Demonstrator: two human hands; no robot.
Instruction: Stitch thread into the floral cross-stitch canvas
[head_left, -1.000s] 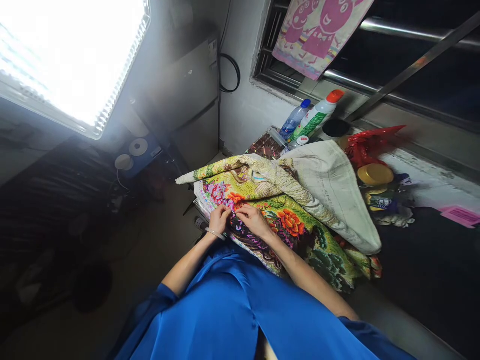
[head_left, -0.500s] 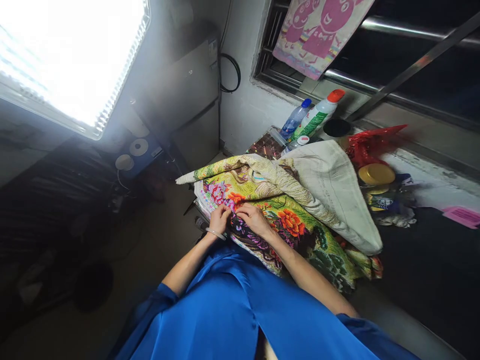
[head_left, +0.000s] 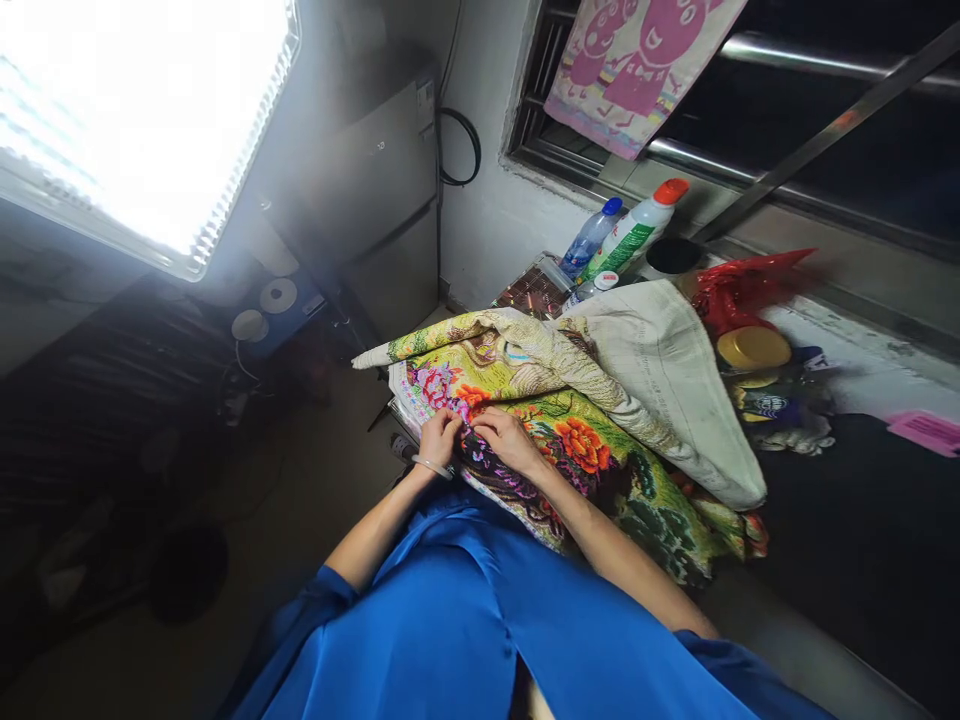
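A large cross-stitch cloth (head_left: 582, 446) with orange and pink flowers on a green and yellow ground lies before me, its far part folded over to show the pale back. My left hand (head_left: 440, 436), with a pale bangle at the wrist, is closed at the near left edge of the cloth, its fingertips pinched at the pink flowers. Close beside it, my right hand (head_left: 504, 438) rests on the stitched face with thumb and forefinger pinched together. Whatever is between the right fingertips is too small to make out.
Behind the cloth stand a blue-capped bottle (head_left: 592, 240), an orange-capped bottle (head_left: 637, 228) and a red plastic bag (head_left: 739, 290). A gold-lidded jar (head_left: 753, 348) is at the right. A bright lamp (head_left: 142, 110) hangs at upper left, near a fridge (head_left: 375, 190).
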